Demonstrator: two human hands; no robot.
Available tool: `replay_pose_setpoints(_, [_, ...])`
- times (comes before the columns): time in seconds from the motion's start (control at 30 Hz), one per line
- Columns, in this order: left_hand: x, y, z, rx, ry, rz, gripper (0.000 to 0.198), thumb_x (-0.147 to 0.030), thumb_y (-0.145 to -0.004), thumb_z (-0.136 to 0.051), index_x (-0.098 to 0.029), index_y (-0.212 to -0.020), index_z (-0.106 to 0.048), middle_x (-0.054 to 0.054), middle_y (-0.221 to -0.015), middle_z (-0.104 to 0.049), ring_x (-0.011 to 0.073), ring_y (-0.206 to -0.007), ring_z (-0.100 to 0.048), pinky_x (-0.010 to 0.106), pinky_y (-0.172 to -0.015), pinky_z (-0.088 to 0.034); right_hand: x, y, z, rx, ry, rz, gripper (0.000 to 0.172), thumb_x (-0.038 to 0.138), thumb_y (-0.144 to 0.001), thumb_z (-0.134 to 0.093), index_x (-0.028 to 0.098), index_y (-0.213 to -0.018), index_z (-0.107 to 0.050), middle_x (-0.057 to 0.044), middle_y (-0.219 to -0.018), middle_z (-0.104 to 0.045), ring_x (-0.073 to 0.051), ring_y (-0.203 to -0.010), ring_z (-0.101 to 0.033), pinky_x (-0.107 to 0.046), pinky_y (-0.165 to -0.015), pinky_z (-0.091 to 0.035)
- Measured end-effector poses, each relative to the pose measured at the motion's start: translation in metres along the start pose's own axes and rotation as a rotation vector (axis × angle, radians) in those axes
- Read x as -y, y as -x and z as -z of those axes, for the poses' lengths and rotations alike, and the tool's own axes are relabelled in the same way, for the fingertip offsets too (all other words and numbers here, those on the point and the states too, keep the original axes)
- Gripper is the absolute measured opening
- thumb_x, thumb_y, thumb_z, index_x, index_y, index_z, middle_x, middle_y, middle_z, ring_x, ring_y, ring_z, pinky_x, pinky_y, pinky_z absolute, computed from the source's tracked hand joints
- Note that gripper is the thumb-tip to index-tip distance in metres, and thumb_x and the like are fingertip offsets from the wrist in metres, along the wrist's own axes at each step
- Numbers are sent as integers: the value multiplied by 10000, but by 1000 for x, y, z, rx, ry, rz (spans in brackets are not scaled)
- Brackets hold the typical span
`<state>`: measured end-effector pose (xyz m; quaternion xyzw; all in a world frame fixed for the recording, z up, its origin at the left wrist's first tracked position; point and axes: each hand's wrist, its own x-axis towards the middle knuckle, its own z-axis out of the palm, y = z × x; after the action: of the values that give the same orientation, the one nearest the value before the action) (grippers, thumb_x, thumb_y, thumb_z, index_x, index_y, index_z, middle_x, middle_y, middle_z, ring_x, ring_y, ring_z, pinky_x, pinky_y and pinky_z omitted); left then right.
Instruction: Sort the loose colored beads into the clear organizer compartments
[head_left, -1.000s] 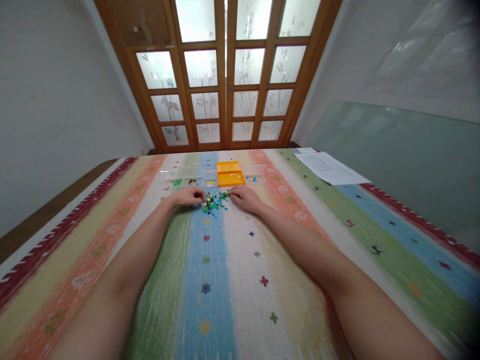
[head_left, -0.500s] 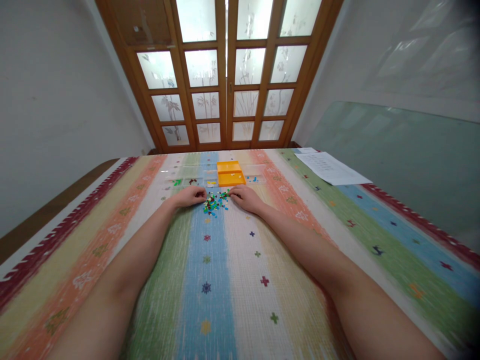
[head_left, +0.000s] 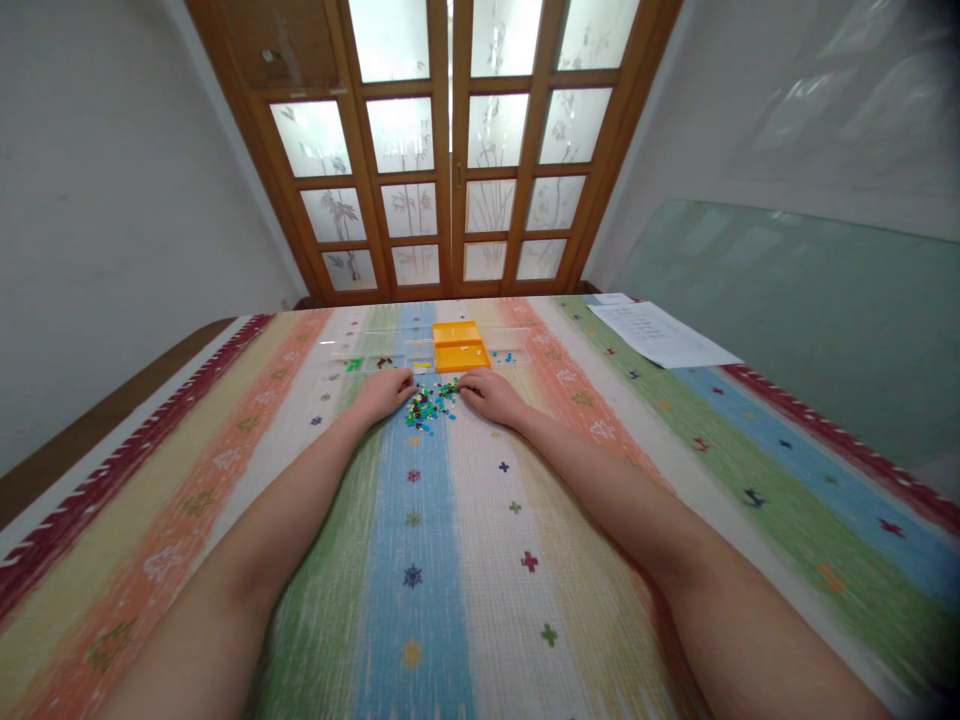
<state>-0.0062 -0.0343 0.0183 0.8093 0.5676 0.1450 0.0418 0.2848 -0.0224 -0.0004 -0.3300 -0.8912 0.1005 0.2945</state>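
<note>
Head view | left hand (head_left: pixel 388 392) and right hand (head_left: pixel 489 396): fingers curled, flanking small multicoloured pieces (head_left: pixel 425 406); any hold indiscernible | open orange box (head_left: pixel 462 357) beyond.

Pile of small multicoloured plastic pieces (head_left: pixel 426 408): on the striped cloth tablecloth (head_left: pixel 412 625), between my bare left hand (head_left: pixel 390 391) and bare right hand (head_left: pixel 491 396). Open orange rectangular plastic box (head_left: pixel 451 358): behind the pile. Clear plastic containers (head_left: pixel 386 348): left and right of the box, more pieces inside. White rectangular paper sheet (head_left: pixel 664 336): far back, to my right.
</note>
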Motion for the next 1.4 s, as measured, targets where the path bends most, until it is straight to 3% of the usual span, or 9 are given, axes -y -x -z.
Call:
replay_pose_setpoints(0.1, [-14, 0, -7, -54, 1, 90, 199, -388, -960, -598, -214, -917, -685, 69, -889, -717, 227, -810, -626, 304, -707, -388, 0, 0, -1, 5, 38, 19, 211, 222, -1009, -569, 220, -1059, -774, -73, -1074, -751, -215, -1061, -645, -349, -967, -476])
replay_pose_setpoints(0.2, [-22, -2, -14, -69, 74, 81, 206, -365, -981, -569, -213, -927, -698, 72, -937, -735, 225, -863, -642, 303, -752, -413, 4, -1, -2, 15, 87, 55, 208, 216, -1010, -568, 220, -1065, -769, -73, -1087, -746, -217, -1074, -634, -356, -986, -463])
replay_pose_setpoints(0.5, [-7, -3, -19, -186, 229, 82, 244, -287, -985, -503, -208, -1010, -733, 75, -1028, -766, 236, -944, -660, 326, -820, -449, 30, -14, -9, 60, 101, 109, 268, 210, -1001, -581, 238, -1210, -745, -90, -1211, -728, -244, -1146, -624, -402, -1038, -454])
replay_pose_setpoints(0.83, [-9, -2, -17, -153, 208, 76, 241, -281, -970, -520, -196, -968, -745, 83, -1002, -750, 234, -920, -647, 330, -813, -452, 27, -44, -29, 117, 102, 122, 284, 186, -992, -572, 248, -1178, -778, -67, -1223, -748, -235, -1174, -629, -397, -1057, -453])
replay_pose_setpoints(1.23, [-11, -1, -15, -164, 146, -35, 226, -253, -947, -534, -209, -952, -755, 88, -1024, -710, 250, -1001, -619, 378, -937, -469, 22, -36, -28, 85, 165, 55, 272, 211, -1019, -543, 219, -1151, -780, -97, -1188, -746, -245, -1135, -642, -388, -1021, -446])
replay_pose_setpoints(1.4, [-11, 1, -13, -136, 146, -122, 246, -227, -936, -541, -227, -1023, -771, 78, -1108, -724, 247, -1100, -609, 408, -1046, -450, 18, -37, -22, -44, 128, -26, 303, 213, -1024, -529, 214, -1236, -745, -114, -1275, -708, -262, -1196, -610, -420, -1054, -441])
